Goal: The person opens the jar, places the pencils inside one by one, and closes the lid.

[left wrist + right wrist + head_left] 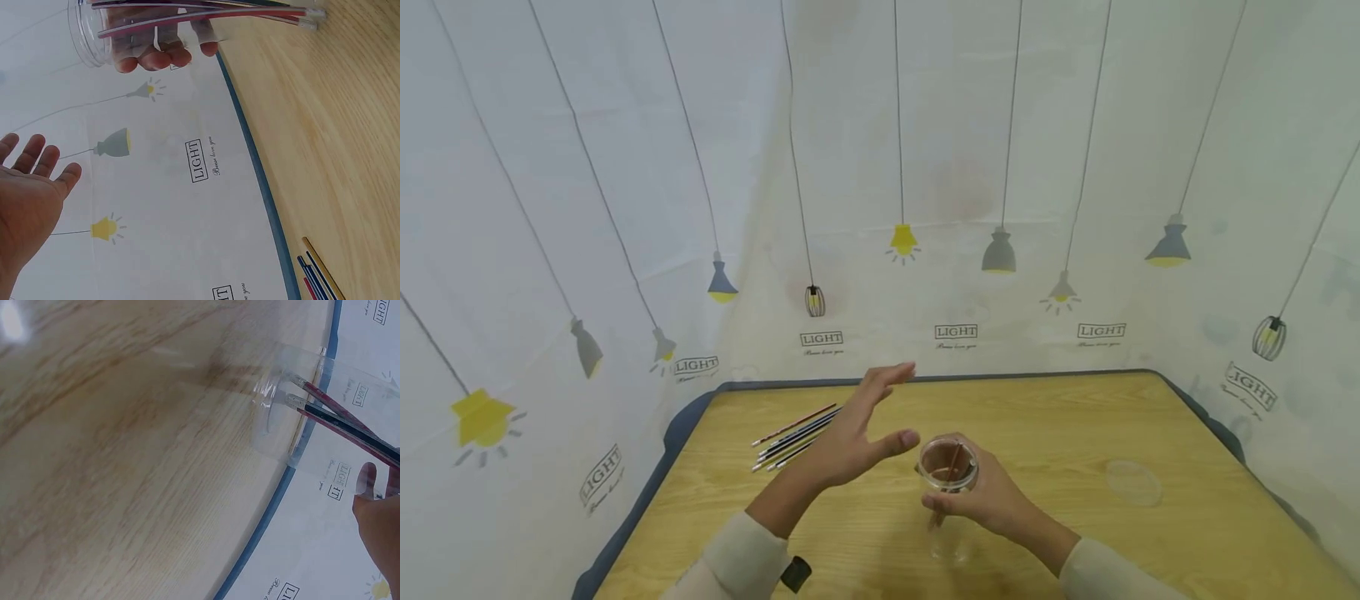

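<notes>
My right hand (992, 496) grips a clear jar (950, 479) near its rim, fingers wrapped round the side. Several pencils (344, 422) with eraser ends stand inside the jar, red and dark ones among them. The left wrist view shows the jar's open mouth and the right hand's fingertips (153, 59) through its wall. My left hand (853, 437) is raised to the left of the jar, fingers extended and thumb apart, holding nothing. Behind and below that hand lies a bunch of pencils (793, 437), partly hidden by it.
A clear round lid (1133, 483) lies on the wooden table (1060, 417) at the right. The table's dark edge (1000, 377) meets a pale wall covering (865, 167) printed with lamps. A small black object (796, 575) shows by the left sleeve.
</notes>
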A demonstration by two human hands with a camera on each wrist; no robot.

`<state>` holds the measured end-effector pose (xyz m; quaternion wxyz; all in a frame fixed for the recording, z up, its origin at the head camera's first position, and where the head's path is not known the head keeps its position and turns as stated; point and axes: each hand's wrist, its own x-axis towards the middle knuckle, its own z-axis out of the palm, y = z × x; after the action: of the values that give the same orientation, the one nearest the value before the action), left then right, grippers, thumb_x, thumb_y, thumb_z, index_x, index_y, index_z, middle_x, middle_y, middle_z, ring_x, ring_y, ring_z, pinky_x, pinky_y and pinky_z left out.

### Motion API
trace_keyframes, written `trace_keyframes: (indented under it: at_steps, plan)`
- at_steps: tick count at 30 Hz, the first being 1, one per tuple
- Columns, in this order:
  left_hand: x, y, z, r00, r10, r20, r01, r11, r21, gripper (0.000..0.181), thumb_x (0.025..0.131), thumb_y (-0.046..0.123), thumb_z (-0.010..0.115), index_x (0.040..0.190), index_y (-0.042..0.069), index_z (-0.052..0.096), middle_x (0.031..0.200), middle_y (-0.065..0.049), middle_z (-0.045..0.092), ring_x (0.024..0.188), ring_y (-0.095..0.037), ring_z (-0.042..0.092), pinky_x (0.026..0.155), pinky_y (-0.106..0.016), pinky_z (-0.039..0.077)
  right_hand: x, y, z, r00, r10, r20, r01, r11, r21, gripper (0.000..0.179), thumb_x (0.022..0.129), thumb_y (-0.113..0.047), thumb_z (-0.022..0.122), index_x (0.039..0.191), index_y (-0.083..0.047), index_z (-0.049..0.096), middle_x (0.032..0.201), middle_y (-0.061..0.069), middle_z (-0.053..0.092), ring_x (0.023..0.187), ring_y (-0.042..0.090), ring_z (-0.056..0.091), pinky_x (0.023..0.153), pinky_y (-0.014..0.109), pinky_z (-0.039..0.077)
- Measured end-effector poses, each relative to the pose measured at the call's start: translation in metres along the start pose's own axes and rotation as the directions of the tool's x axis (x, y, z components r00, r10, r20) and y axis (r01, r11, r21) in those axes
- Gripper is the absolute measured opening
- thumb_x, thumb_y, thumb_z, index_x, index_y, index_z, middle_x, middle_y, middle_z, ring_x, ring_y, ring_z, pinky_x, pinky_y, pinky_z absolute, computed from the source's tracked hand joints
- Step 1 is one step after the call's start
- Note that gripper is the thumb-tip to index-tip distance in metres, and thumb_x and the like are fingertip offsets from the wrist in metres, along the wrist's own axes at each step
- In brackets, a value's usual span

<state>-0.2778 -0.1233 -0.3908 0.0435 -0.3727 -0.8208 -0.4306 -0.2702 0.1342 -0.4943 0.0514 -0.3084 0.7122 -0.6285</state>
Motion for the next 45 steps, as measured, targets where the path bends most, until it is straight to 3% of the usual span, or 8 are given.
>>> trace_keyframes:
  at_steps: [5,8,22,28,33,38,45]
  plan:
    - [0.004,0.006,-0.002,1.0,0.015,0.003,-0.015,1.0,-0.014,0.089,0.098,0.086,0.056,0.171,0.045,0.028,0.174,0.007,0.041,0.166,-0.027,0.037,0.134,-0.063,0.032,-0.001,0.0,0.0,1.0,-0.022,0.001,0.022,1.0,0.009,0.058,0.097,-0.012,0.085,0.147,-0.008,0.056,0.139,0.024,0.071,0.125,0.022,0.074,0.104,0.029,0.061]
    - [0.005,0.006,-0.001,1.0,0.02,0.004,-0.02,1.0,-0.021,0.087,0.098,0.086,0.057,0.17,0.044,0.032,0.172,0.009,0.045,0.165,-0.024,0.038,0.134,-0.06,0.032,-0.001,0.001,0.0,0.999,-0.033,0.002,0.033,0.999,0.018,0.058,0.097,-0.011,0.085,0.147,-0.007,0.055,0.139,0.024,0.071,0.124,0.019,0.074,0.104,0.029,0.061]
    - [0.003,-0.007,-0.002,1.0,0.002,0.006,-0.002,1.0,-0.017,0.07,0.103,0.068,0.069,0.163,0.042,0.044,0.162,0.011,0.057,0.153,-0.016,0.053,0.134,-0.054,0.036,-0.002,-0.002,-0.001,0.999,-0.034,-0.013,0.034,0.999,0.011,0.057,0.096,-0.011,0.085,0.145,-0.007,0.057,0.138,0.024,0.07,0.124,0.022,0.074,0.104,0.028,0.061]
    - [0.001,-0.019,-0.008,0.997,-0.071,-0.022,0.071,0.997,0.03,0.063,0.105,0.053,0.074,0.16,0.04,0.048,0.16,0.006,0.06,0.153,-0.021,0.055,0.132,-0.057,0.039,-0.002,-0.002,-0.001,0.999,-0.033,-0.006,0.033,0.999,0.019,0.059,0.096,-0.011,0.086,0.147,-0.006,0.055,0.139,0.025,0.07,0.123,0.018,0.074,0.104,0.028,0.061]
    - [-0.003,-0.042,-0.016,0.981,-0.182,-0.068,0.188,0.978,0.087,0.055,0.105,0.046,0.076,0.155,0.031,0.057,0.154,0.002,0.066,0.146,-0.026,0.062,0.125,-0.055,0.049,-0.001,-0.003,0.0,0.999,-0.03,-0.012,0.03,0.999,0.024,0.059,0.096,-0.011,0.086,0.146,-0.006,0.056,0.138,0.024,0.07,0.123,0.022,0.074,0.103,0.028,0.061]
    - [-0.01,-0.076,-0.028,0.947,-0.294,-0.128,0.307,0.946,0.102,0.046,0.106,0.034,0.078,0.148,0.022,0.066,0.147,-0.005,0.071,0.137,-0.028,0.067,0.119,-0.052,0.054,-0.001,-0.003,0.001,0.999,-0.029,-0.026,0.03,0.999,0.025,0.058,0.094,-0.01,0.088,0.144,-0.006,0.058,0.136,0.022,0.07,0.123,0.026,0.074,0.103,0.028,0.062]
    - [-0.027,-0.12,-0.041,0.909,-0.358,-0.213,0.401,0.889,0.22,0.03,0.106,0.024,0.078,0.132,0.01,0.074,0.128,-0.008,0.075,0.116,-0.026,0.074,0.104,-0.049,0.062,-0.001,-0.002,0.001,1.0,-0.016,-0.023,0.017,1.0,0.02,0.058,0.094,-0.01,0.088,0.144,-0.006,0.058,0.137,0.018,0.069,0.122,0.017,0.073,0.104,0.026,0.061]
